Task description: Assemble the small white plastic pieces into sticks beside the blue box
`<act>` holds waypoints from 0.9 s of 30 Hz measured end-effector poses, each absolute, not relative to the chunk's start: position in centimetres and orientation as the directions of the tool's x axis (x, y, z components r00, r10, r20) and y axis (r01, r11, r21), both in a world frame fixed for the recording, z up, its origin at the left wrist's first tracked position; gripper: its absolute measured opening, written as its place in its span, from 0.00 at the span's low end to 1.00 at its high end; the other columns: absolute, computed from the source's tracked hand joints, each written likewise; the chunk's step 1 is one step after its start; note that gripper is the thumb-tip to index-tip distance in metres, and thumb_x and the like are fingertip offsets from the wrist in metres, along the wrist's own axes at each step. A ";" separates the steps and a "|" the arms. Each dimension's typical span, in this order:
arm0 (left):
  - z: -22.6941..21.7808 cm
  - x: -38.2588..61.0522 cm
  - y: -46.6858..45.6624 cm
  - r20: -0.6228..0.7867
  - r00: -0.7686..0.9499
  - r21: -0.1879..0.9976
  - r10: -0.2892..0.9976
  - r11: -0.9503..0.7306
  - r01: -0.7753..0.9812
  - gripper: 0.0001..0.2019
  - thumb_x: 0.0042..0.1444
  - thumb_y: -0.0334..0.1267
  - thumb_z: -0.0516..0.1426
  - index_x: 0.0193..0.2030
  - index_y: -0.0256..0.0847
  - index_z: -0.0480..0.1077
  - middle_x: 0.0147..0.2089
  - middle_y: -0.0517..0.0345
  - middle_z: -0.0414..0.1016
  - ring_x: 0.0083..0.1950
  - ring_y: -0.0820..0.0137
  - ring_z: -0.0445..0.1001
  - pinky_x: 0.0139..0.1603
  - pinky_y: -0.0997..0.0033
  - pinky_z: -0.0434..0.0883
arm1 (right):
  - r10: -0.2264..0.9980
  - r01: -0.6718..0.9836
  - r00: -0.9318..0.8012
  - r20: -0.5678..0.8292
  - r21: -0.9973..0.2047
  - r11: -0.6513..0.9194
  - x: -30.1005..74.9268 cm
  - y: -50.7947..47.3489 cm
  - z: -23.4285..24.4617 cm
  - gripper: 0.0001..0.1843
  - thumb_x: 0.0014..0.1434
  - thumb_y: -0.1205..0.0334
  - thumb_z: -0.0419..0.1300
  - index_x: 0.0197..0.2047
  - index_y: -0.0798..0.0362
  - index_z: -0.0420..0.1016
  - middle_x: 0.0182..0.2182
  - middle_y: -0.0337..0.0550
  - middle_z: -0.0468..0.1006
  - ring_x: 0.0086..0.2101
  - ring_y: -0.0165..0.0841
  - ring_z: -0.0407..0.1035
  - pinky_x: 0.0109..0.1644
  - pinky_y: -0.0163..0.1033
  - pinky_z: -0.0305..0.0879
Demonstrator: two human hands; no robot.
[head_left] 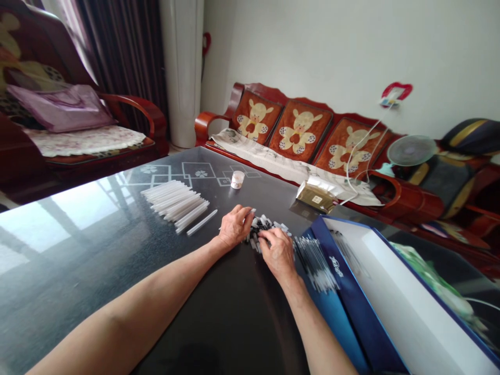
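Note:
My left hand is closed round a slim white pen barrel, whose pale tip sticks out past the fingers. Just to the right, my right hand reaches into a pile of small white, grey and black pen caps, thumb and fingers drawn together at its edge. Whether a cap is between them is hard to make out. On the left lies a row of white pen barrels, one barrel apart from the others. Right of my right hand, thin dark pen refills lie in a bundle on blue card.
An open blue box with a white inside takes up the right side of the dark glossy table. Behind the pile stand a small round tub and a tissue pack. A wooden sofa and a fan are beyond.

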State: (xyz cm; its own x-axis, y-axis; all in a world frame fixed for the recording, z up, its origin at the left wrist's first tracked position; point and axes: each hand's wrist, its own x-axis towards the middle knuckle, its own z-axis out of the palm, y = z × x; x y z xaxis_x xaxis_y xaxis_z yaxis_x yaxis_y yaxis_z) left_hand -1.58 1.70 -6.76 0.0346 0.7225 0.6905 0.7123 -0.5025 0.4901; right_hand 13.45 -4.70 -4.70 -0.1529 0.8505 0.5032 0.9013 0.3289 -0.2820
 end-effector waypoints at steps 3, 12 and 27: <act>-6.8 -1.6 1.8 0.671 0.012 0.513 0.741 -0.476 0.714 0.13 0.62 0.42 0.50 0.43 0.40 0.72 0.34 0.57 0.71 0.33 0.73 0.71 0.33 0.76 0.66 | 0.860 0.910 -0.173 0.479 -0.256 0.326 12.8 -4.4 -4.5 0.08 0.57 0.62 0.57 0.38 0.47 0.78 0.36 0.42 0.75 0.39 0.35 0.66 0.46 0.40 0.56; -6.8 -1.5 1.6 0.665 0.030 0.520 0.746 -0.492 0.699 0.13 0.62 0.42 0.49 0.42 0.41 0.72 0.33 0.57 0.71 0.33 0.73 0.71 0.34 0.76 0.67 | 0.901 0.975 -0.108 0.421 -0.131 0.178 11.1 -3.6 -4.5 0.07 0.55 0.58 0.59 0.31 0.48 0.78 0.32 0.45 0.76 0.38 0.39 0.67 0.43 0.44 0.55; -6.6 -0.8 -0.1 0.696 0.370 0.320 0.616 -0.727 0.607 0.15 0.64 0.44 0.46 0.46 0.41 0.70 0.35 0.56 0.70 0.31 0.74 0.71 0.28 0.77 0.66 | 0.956 -0.312 0.276 -0.102 -0.950 -0.012 14.4 -5.7 -4.1 0.17 0.39 0.57 0.69 0.33 0.54 0.72 0.31 0.42 0.79 0.30 0.32 0.74 0.30 0.34 0.70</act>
State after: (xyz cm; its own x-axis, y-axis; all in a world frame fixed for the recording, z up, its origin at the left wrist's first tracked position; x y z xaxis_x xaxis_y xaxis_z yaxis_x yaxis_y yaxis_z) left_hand -0.82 -0.11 -6.57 0.3705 0.6156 0.6955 0.6070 -0.7273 0.3203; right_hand 14.43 -5.65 -4.07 0.2758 0.9558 -0.1021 -0.3115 -0.0116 -0.9502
